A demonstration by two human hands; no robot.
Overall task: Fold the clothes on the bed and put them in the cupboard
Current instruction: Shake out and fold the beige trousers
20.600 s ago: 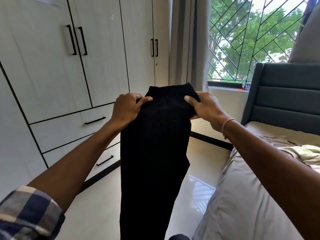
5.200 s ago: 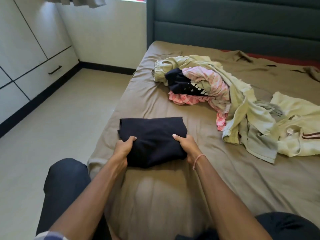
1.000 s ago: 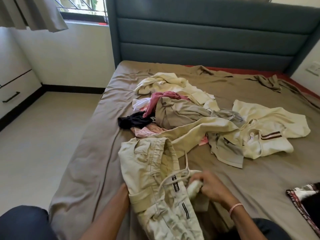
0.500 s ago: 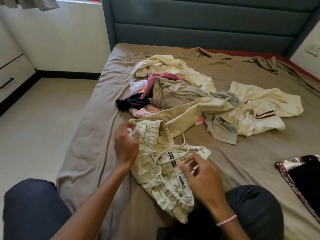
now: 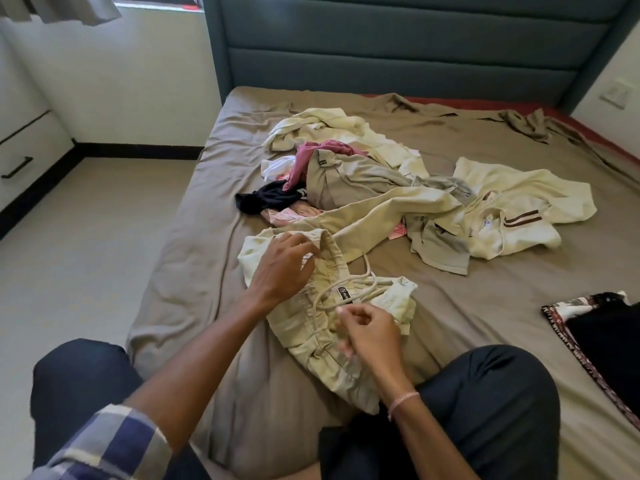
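Since half a second ago the left hand has dropped onto the cream trousers, crumpled at the near edge of the bed, and pinches their waistband, while the right hand curls over the drawstring, grip unclear, so folding is probably just starting.

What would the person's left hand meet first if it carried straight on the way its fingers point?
The gathered waistband of the cream trousers, right at the left hand's fingertips; whether they grip it is unclear. Beyond it lies the pile of clothes.
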